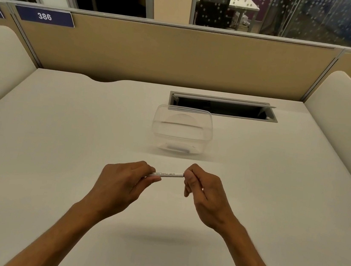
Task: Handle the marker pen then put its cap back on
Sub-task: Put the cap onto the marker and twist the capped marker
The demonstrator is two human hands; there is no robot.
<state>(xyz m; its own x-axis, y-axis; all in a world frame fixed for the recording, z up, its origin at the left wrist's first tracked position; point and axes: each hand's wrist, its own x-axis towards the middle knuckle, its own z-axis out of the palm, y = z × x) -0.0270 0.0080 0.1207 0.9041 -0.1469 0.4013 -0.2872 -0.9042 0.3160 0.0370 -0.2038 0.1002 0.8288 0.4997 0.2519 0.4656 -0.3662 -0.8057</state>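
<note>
A white marker pen [168,174] with small black print is held level above the white desk [57,139], between both hands. My left hand [122,184] pinches its left end with thumb and fingers. My right hand [203,194] closes around its right end, where a dark edge shows at the fingertips. The cap itself is hidden inside my right hand's fingers, so I cannot tell whether it is on or off.
A clear plastic container [181,129] stands just beyond the hands. Behind it is an open cable slot [222,107] in the desk. Beige partitions [158,54] close off the back and sides. A label reads 386 [44,16].
</note>
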